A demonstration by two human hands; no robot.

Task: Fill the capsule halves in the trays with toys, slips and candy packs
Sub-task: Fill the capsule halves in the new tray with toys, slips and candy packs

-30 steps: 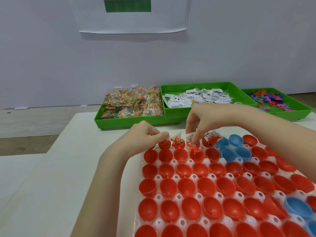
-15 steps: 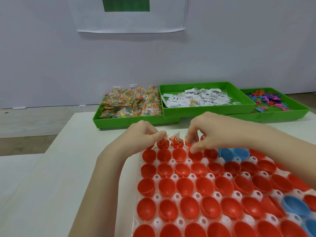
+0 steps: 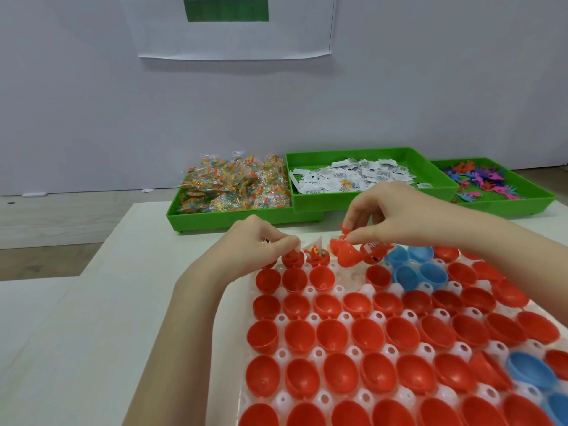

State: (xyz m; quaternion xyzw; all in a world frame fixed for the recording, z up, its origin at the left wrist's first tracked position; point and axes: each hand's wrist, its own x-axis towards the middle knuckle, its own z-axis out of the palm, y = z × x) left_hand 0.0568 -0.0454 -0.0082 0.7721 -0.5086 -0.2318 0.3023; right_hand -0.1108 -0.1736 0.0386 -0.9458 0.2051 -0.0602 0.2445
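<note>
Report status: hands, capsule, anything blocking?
Left hand pinching at filled back-row capsule. Right hand holds red capsule half lifted, tilted. Nothing blocking.

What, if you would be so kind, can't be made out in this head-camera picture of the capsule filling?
- Left hand: its curled fingers hide what they pinch over the far-row red capsule half.
- Printed white paper slips in the middle green plastic tray: text too small to read.
- White plastic capsule tray: its near and right parts are cut off by the picture's edges.
- Right hand: hides part of the tilted red capsule half.

Three green bins (image 3: 372, 204), one capsule tray (image 3: 307, 290), two hands (image 3: 396, 216).
</note>
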